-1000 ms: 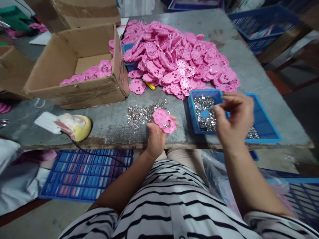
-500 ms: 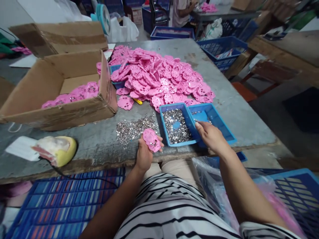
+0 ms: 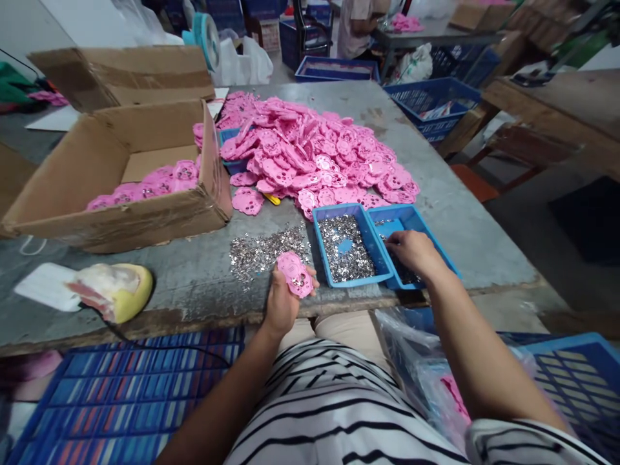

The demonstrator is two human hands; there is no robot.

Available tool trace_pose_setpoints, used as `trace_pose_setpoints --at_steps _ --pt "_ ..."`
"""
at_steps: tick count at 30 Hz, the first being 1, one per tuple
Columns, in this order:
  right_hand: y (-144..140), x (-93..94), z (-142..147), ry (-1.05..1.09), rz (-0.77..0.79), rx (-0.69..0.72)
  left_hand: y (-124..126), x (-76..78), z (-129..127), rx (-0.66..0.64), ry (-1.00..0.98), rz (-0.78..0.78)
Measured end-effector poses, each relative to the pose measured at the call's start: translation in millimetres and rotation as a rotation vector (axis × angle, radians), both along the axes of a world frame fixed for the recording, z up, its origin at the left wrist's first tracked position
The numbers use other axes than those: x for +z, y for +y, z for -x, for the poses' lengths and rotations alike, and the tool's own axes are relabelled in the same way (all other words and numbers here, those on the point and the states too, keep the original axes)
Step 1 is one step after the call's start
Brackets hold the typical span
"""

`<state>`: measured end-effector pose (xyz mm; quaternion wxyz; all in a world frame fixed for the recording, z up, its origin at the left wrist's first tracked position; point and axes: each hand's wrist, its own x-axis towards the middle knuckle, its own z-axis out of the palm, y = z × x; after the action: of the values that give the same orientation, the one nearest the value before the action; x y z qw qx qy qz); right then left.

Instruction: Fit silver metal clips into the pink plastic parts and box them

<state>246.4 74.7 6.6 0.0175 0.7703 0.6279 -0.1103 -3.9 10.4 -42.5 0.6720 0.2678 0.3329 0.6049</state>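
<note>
My left hand [image 3: 282,302] holds a pink plastic piece with a scalloped edge and small holes [image 3: 294,274] just above the table's front edge. My right hand [image 3: 415,250] reaches into the right blue tray [image 3: 445,259], fingers bent down and close together among small parts; whether they pinch one is hidden. Beside it stands the left blue tray [image 3: 356,281], full of small shiny metal parts [image 3: 341,258]. More such metal parts lie in a loose patch [image 3: 261,252] on the table, left of the trays.
A large heap of pink pieces [image 3: 310,148] covers the table's middle. An open cardboard box [image 3: 145,219] with pink pieces stands left. In front of it lies a yellow, plastic-wrapped object with a cord [image 3: 130,297]. A person [image 3: 356,29] sits at a far table.
My right hand has moved from the divider between the trays into the right tray, lower and slightly right. My left hand keeps the pink piece in about the same place.
</note>
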Motion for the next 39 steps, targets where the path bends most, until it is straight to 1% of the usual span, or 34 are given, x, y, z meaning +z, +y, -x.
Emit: trace_pose_setpoints --at_steps 2,4,5,7,9,11,13,15,17,19,21,23,26,30,34,39 --pt "-0.6 4.3 -3.7 0.025 -0.025 -0.026 0.1 -0.7 0.8 -0.008 -0.002 0.005" --pt "-2.6 9.4 -6.3 0.111 -0.115 -0.074 0.0 -1.2 1.6 -0.011 0.005 0.014" --pt "-4.7 12.1 -5.9 0.192 -0.187 -0.102 -0.3 -1.1 1.8 -0.014 0.013 0.019" --pt "-11.9 17.1 0.7 0.451 -0.336 -0.134 -1.6 0.8 1.3 -0.014 0.040 0.029" --pt "-22.8 20.3 17.0 0.785 -0.415 -0.100 -3.9 5.9 -1.1 -0.006 0.079 0.040" --pt "-35.9 20.4 41.9 1.092 -0.401 -0.020 -6.5 15.1 -5.9 0.008 0.119 0.055" --pt "-48.3 17.4 70.3 1.285 -0.349 0.053 -8.2 27.0 -12.3 0.027 0.154 0.071" --pt "-57.8 12.5 95.6 1.383 -0.332 0.089 -8.1 38.7 -18.4 0.056 0.177 0.093" --pt "-63.7 7.1 112.9 1.421 -0.356 0.097 -6.9 47.2 -22.3 0.085 0.169 0.127" --pt "-66.1 2.7 120.7 1.435 -0.387 0.104 -6.4 51.8 -23.4 0.097 0.145 0.160" --pt "-66.1 -0.2 121.2 1.450 -0.379 0.133 -7.7 53.8 -22.4 0.092 0.131 0.178" --pt "-65.1 -2.0 118.2 1.491 -0.325 0.167 -10.2 55.0 -20.4 0.093 0.144 0.184" --pt "-64.2 -2.9 113.7 1.568 -0.257 0.204 -14.0 57.5 -17.3 0.108 0.182 0.159" --pt "-64.9 -1.2 112.8 1.586 -0.234 0.269 -16.2 60.7 -15.0 0.087 0.179 0.120" --pt "-66.3 -0.7 113.0 1.549 -0.248 0.300 -17.5 59.7 -14.0 0.138 0.228 0.088" --pt "-68.8 -3.4 111.3 1.536 -0.251 0.286 -20.1 51.8 -12.0 0.247 0.421 0.026"
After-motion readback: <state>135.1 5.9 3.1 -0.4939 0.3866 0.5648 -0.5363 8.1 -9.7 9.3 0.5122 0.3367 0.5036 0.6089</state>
